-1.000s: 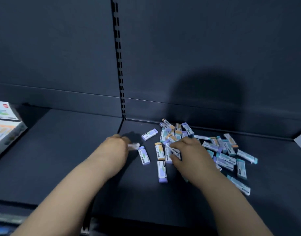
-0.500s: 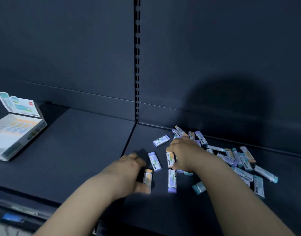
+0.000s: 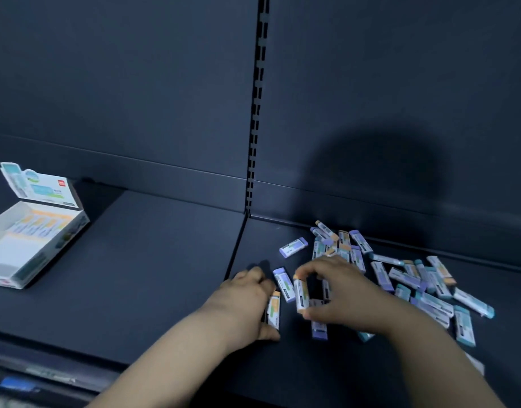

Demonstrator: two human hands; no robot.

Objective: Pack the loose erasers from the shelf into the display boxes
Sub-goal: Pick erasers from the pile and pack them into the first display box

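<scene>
In the head view, the left hand (image 3: 247,304) rested on the dark metal shelf (image 3: 165,275), its grip curled round a small white-sleeved eraser with an orange end (image 3: 274,312). Just beside it, the right hand (image 3: 341,295) pinched another orange-ended eraser (image 3: 301,294) end to end, perhaps slightly lifted. The loose pastel erasers (image 3: 405,278) lay scattered behind it, and the open white cardboard display box (image 3: 32,242) sat well apart at the left.

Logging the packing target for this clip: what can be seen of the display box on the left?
The display box is white cardboard, open, lying angled on the shelf at far left, its left side cut by the frame edge. Its lid stands folded up at the back, printed with teal eraser pictures and a small red logo. Inside, a row of erasers with orange ends fills the back part; the front looks bare.
</scene>
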